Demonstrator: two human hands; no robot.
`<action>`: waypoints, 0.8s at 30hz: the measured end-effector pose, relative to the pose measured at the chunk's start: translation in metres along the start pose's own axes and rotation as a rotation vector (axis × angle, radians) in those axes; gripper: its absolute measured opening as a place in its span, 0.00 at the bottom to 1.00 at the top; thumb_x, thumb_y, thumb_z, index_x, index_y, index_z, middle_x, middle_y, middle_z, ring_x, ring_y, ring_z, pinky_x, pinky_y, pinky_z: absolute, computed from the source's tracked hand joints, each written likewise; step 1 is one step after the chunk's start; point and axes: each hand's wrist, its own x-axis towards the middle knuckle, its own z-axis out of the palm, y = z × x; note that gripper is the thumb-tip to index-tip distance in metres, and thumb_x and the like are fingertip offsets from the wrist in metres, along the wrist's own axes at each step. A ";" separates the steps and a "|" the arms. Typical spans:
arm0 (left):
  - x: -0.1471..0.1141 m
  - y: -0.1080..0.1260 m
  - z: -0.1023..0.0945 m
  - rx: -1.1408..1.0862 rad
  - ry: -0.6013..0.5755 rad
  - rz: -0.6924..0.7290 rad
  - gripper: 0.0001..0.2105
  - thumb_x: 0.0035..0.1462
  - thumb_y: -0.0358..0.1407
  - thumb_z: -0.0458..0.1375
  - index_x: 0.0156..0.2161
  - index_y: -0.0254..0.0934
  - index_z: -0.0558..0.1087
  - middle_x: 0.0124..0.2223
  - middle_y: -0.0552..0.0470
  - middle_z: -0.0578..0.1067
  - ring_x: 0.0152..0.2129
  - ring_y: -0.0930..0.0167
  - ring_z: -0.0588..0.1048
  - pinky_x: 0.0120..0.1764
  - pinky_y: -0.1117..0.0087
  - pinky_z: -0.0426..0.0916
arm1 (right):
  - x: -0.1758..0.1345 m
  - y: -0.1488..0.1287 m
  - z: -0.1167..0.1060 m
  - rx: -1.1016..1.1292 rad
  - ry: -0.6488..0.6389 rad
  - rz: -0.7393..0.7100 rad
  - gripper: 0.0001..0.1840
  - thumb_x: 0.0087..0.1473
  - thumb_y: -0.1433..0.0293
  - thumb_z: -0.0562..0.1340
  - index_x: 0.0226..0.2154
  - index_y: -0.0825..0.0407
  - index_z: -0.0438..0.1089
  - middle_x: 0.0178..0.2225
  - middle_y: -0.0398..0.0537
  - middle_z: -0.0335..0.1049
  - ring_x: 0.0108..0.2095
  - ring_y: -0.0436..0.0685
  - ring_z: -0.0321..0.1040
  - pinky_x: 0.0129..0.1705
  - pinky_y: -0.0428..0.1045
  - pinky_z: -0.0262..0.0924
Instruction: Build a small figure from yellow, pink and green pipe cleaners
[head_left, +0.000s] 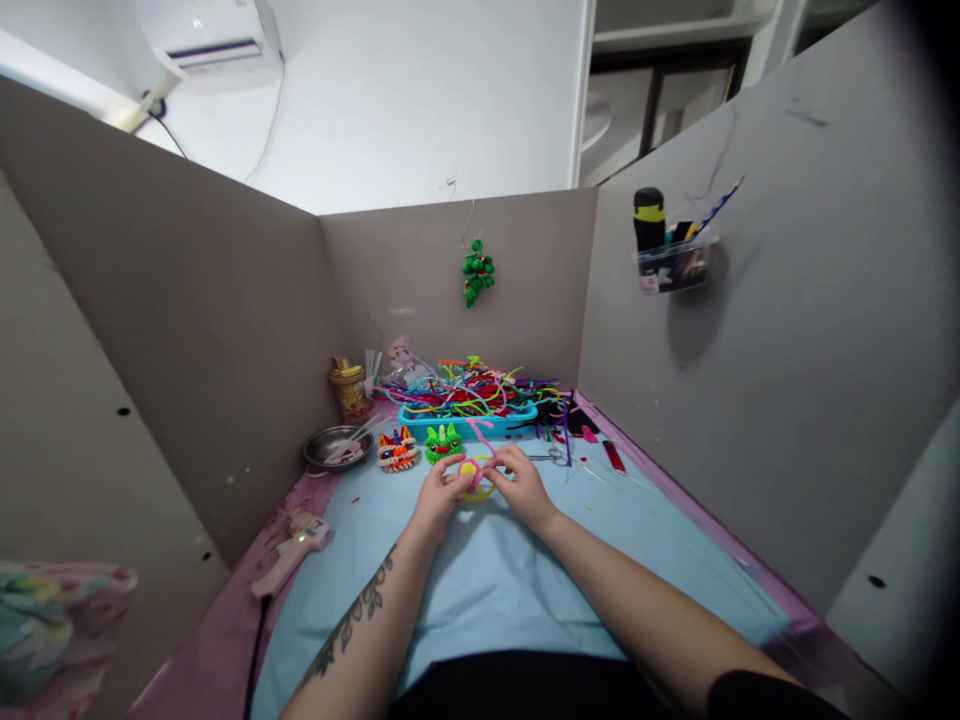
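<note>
Both hands meet over the blue cloth in front of me, around a small pink and yellow pipe cleaner piece (469, 470). My left hand (441, 492) pinches its left side between thumb and fingers. In the fingers of my right hand (523, 486) is a pink pipe cleaner (480, 430), whose free end sticks up and to the left. A yellow loop (481, 492) shows below and between the hands. Just beyond stand a green animal head (444, 443) and an orange and white one (397, 450), both made of fuzzy stems.
A blue tray (469, 428) heaped with colourful pipe cleaners stands at the back. Left are a metal bowl (337, 462) and a pink glue gun (296, 555) with a cord. Scissors (553, 457) lie right. Grey panels (465, 340) enclose the table; a clear bin (673, 268) hangs on the right one.
</note>
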 end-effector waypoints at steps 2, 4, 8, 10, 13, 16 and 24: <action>-0.001 0.001 0.001 0.013 -0.010 0.006 0.26 0.38 0.38 0.66 0.45 0.32 0.67 0.20 0.54 0.72 0.16 0.76 0.67 0.22 0.76 0.55 | 0.000 0.002 0.000 -0.019 0.019 0.017 0.01 0.46 0.69 0.63 0.25 0.48 0.71 0.32 0.45 0.62 0.36 0.55 0.60 0.40 0.50 0.53; -0.001 0.001 0.002 0.022 -0.011 0.011 0.26 0.38 0.39 0.66 0.44 0.32 0.67 0.21 0.53 0.73 0.17 0.75 0.68 0.22 0.76 0.55 | 0.000 0.003 0.001 -0.037 0.023 0.035 0.02 0.45 0.69 0.63 0.25 0.49 0.71 0.32 0.45 0.61 0.36 0.55 0.60 0.37 0.49 0.54; -0.004 0.004 0.004 0.047 -0.014 0.020 0.26 0.37 0.39 0.66 0.44 0.32 0.67 0.21 0.52 0.73 0.20 0.73 0.71 0.23 0.76 0.57 | 0.001 0.004 0.001 -0.052 0.015 0.085 0.05 0.45 0.66 0.63 0.23 0.51 0.70 0.32 0.45 0.60 0.36 0.54 0.60 0.35 0.47 0.54; -0.006 0.006 0.005 0.050 -0.021 0.019 0.27 0.37 0.39 0.66 0.44 0.31 0.67 0.21 0.53 0.73 0.20 0.73 0.71 0.24 0.76 0.58 | 0.002 0.005 0.001 -0.041 0.003 0.113 0.09 0.45 0.64 0.63 0.21 0.52 0.68 0.32 0.45 0.60 0.35 0.54 0.60 0.36 0.47 0.55; -0.007 0.008 0.007 0.030 -0.038 0.017 0.28 0.36 0.38 0.67 0.45 0.31 0.66 0.24 0.52 0.75 0.21 0.73 0.72 0.27 0.74 0.62 | 0.003 0.010 0.001 -0.024 -0.034 0.149 0.12 0.46 0.61 0.62 0.21 0.52 0.67 0.32 0.45 0.59 0.36 0.53 0.60 0.40 0.48 0.55; -0.008 0.008 0.007 0.022 -0.063 0.030 0.29 0.36 0.39 0.67 0.46 0.31 0.66 0.26 0.50 0.76 0.23 0.71 0.73 0.30 0.72 0.64 | 0.004 0.015 0.002 -0.012 -0.079 0.173 0.14 0.46 0.58 0.61 0.20 0.52 0.68 0.33 0.45 0.60 0.37 0.54 0.61 0.43 0.49 0.55; 0.002 -0.003 0.001 0.205 0.082 0.219 0.19 0.45 0.42 0.60 0.41 0.32 0.68 0.28 0.50 0.74 0.25 0.72 0.72 0.29 0.72 0.63 | 0.006 0.017 0.000 0.003 0.055 0.183 0.18 0.48 0.55 0.58 0.22 0.52 0.67 0.36 0.50 0.58 0.40 0.58 0.60 0.38 0.50 0.58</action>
